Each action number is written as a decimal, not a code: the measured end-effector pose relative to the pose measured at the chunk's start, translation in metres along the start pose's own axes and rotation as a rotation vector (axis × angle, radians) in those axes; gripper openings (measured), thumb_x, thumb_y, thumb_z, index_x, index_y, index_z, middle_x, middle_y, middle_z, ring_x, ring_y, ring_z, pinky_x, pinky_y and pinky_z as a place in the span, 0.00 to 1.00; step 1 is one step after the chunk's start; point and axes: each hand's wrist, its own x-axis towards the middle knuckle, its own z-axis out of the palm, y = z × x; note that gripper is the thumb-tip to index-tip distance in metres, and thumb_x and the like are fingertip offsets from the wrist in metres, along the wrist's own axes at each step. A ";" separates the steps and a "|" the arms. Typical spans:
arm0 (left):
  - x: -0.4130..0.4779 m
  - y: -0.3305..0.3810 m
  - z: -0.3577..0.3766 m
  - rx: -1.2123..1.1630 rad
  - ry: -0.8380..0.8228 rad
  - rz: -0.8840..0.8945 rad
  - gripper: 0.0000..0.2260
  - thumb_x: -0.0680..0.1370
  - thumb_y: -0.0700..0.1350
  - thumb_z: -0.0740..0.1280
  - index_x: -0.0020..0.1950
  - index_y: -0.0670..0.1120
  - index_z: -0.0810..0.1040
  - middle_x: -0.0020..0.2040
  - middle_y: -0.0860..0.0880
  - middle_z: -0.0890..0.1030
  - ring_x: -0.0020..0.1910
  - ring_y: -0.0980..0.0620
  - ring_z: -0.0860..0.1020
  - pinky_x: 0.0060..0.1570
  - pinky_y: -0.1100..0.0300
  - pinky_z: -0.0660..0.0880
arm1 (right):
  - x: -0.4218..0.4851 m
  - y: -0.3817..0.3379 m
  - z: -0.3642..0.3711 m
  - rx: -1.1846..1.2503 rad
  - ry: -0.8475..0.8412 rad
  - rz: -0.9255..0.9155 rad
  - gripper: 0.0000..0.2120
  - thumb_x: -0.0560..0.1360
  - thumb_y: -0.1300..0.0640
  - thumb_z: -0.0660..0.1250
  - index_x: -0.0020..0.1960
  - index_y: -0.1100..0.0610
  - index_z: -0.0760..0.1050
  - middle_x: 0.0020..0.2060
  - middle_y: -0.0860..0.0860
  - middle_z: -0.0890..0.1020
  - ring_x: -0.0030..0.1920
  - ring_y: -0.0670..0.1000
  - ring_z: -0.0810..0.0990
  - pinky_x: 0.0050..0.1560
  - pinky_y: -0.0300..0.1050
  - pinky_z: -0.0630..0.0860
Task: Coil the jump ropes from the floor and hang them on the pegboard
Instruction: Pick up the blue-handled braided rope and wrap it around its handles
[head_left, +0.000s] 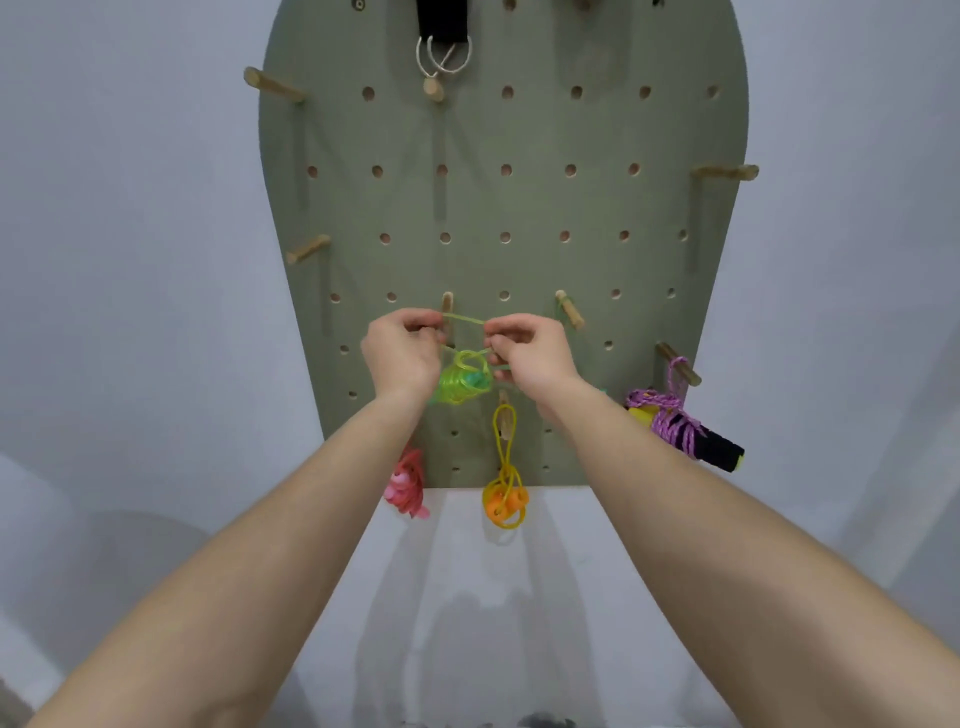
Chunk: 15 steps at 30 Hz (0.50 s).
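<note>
A coiled green jump rope (462, 382) hangs between my hands in front of the olive pegboard (519, 208). My left hand (402, 351) and my right hand (530, 353) each pinch one side of the rope's loop, which is stretched just below a wooden peg (447, 304). On pegs lower down hang an orange-yellow coiled rope (505, 499), a pink coiled rope (406, 486) partly hidden by my left forearm, and, at the right, a purple rope (670, 421) wound round black and yellow handles.
Free wooden pegs stick out at the upper left (272, 85), mid left (308, 249), right (724, 171) and beside my right hand (570, 309). A black strap with metal rings (443, 39) hangs at the top. The wall around the board is pale grey.
</note>
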 end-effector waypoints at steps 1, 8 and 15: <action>0.005 -0.002 0.000 0.024 0.033 0.001 0.14 0.76 0.33 0.63 0.45 0.48 0.84 0.39 0.50 0.85 0.42 0.53 0.84 0.55 0.55 0.79 | 0.009 0.003 0.009 -0.009 0.000 -0.003 0.10 0.79 0.69 0.63 0.49 0.58 0.81 0.37 0.51 0.80 0.33 0.48 0.77 0.33 0.40 0.78; 0.037 -0.021 0.008 0.087 -0.005 -0.015 0.14 0.77 0.34 0.63 0.54 0.47 0.85 0.51 0.50 0.85 0.53 0.52 0.82 0.64 0.60 0.73 | 0.052 0.022 0.045 -0.134 0.108 0.012 0.15 0.75 0.64 0.67 0.38 0.45 0.79 0.36 0.45 0.83 0.42 0.53 0.84 0.52 0.54 0.82; 0.061 -0.028 0.017 0.162 -0.286 -0.067 0.18 0.76 0.36 0.65 0.66 0.46 0.78 0.63 0.47 0.80 0.64 0.48 0.77 0.68 0.55 0.71 | 0.060 0.016 0.053 -0.310 -0.045 0.065 0.22 0.71 0.65 0.60 0.59 0.51 0.81 0.56 0.48 0.84 0.58 0.52 0.81 0.63 0.50 0.77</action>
